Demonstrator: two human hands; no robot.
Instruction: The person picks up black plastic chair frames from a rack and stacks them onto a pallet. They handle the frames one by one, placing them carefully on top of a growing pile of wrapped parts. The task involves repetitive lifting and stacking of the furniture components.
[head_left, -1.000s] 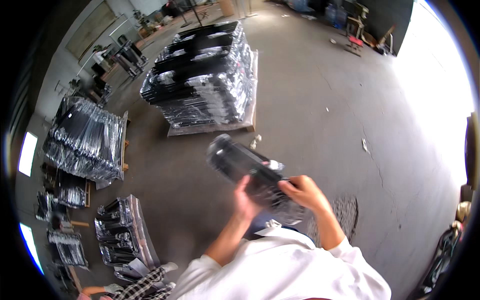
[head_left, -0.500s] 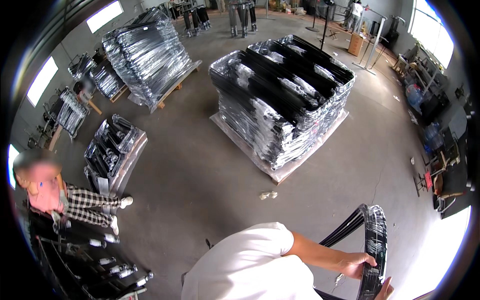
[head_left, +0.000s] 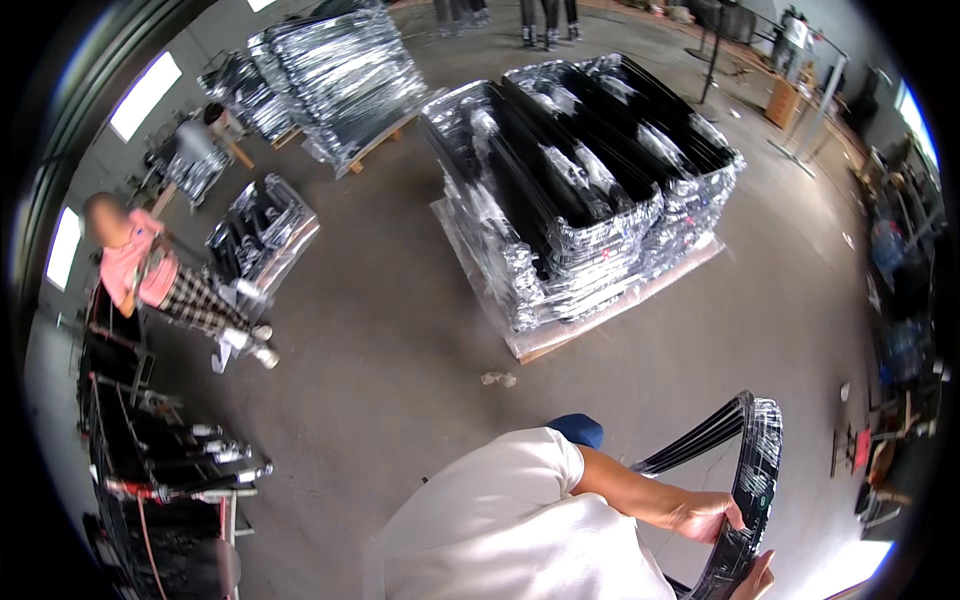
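A bundle of black, rounded-corner frames [head_left: 765, 455], bound together with clear film, stands tilted in front of me at the lower right. My left hand [head_left: 708, 516] grips its inner side, thumb and fingers closed on the edge. Lower down, my right hand [head_left: 755, 578] holds the outer side of the same bundle; part of that hand is cut off by the picture's lower edge. Thin black bars run back from the bundle's top corner toward my arm. The bundle's lower end is hidden.
A pallet stack of wrapped black frames [head_left: 600, 240] stands ahead. A taller wrapped stack [head_left: 340, 80] is at the far left, with a smaller pallet load [head_left: 262, 225] nearer. A person in pink [head_left: 135, 265] stands beside racks [head_left: 170, 440]. A crumpled scrap [head_left: 497, 379] lies on the floor.
My view has turned, so the stacks and the person sit differently in it. The person now stands more upright. Both my hands keep their hold on the bundle; a blue rounded shape shows beyond my shoulder.
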